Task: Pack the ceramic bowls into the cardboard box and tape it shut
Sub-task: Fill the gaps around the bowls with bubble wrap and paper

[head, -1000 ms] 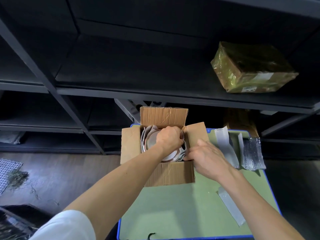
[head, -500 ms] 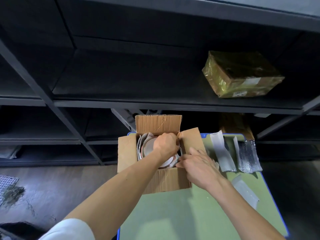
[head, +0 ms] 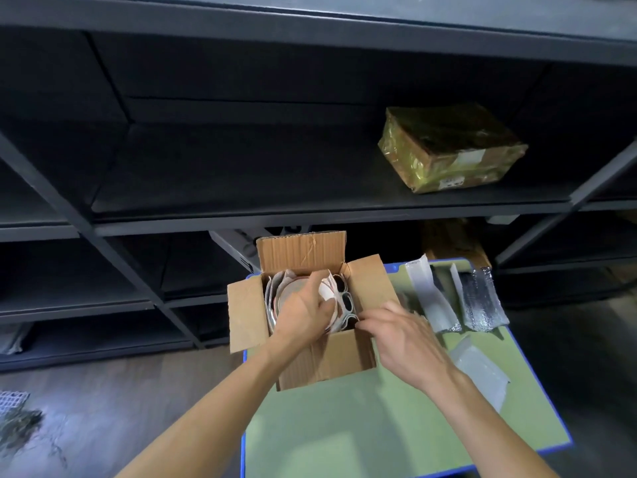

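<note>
An open cardboard box (head: 327,357) stands at the far left of a green table, all its flaps up. Inside it stand ceramic bowls (head: 287,294) on edge, wrapped in white padding (head: 341,305). My left hand (head: 303,310) reaches into the box and grips the rim of a bowl together with its wrapping. My right hand (head: 403,334) hovers at the box's right wall, fingertips touching the padding at the near right corner. The lower parts of the bowls are hidden by the box walls and my hands.
Several strips of bubble wrap and foam (head: 479,300) lie on the green table (head: 344,432) to the right of the box. A taped brown parcel (head: 448,150) sits on the dark shelf (head: 241,188) behind. Wooden floor lies left of the table.
My head has tilted, so the box appears lower in view. My left hand has shifted a little inside the box and my right hand's fingertips have moved to the padding at the box's right corner.
</note>
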Tool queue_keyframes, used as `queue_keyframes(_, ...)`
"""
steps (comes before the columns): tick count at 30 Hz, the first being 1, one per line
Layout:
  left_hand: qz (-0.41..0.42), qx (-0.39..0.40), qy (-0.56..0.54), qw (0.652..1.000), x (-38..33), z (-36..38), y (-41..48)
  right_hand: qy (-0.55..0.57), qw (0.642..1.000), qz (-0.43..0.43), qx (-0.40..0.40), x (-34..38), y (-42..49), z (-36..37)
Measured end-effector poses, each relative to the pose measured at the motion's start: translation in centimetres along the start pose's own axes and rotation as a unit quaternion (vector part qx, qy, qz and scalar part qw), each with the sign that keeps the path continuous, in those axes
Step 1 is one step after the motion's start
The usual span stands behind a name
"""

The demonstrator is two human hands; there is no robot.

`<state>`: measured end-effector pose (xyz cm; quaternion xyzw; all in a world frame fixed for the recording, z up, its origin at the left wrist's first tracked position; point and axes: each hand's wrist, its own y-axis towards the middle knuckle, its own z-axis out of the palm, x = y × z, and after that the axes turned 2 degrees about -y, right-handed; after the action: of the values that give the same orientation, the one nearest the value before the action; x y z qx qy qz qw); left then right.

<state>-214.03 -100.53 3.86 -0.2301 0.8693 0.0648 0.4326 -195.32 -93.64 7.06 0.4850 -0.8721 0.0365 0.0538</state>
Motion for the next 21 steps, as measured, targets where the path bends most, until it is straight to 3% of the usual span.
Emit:
queue_keyframes(3,-0.045,0.002,-0.016,0.999,0.0,0.4,-2.4,0.033,0.999,0.012,-0.028,0.2,-0.3,0.8)
queue_keyframes(9,0.019,-0.002,0.085,0.996,-0.1,2.0,-4.1,0.075,0.994,0.048,-0.059,0.7,-0.8,1.8)
queue_keyframes(21,0.097,-0.090,0.092,0.987,-2.1,3.7,-7.0,0.138,0.987,0.017,-0.075,-3.9,-3.3,2.6)
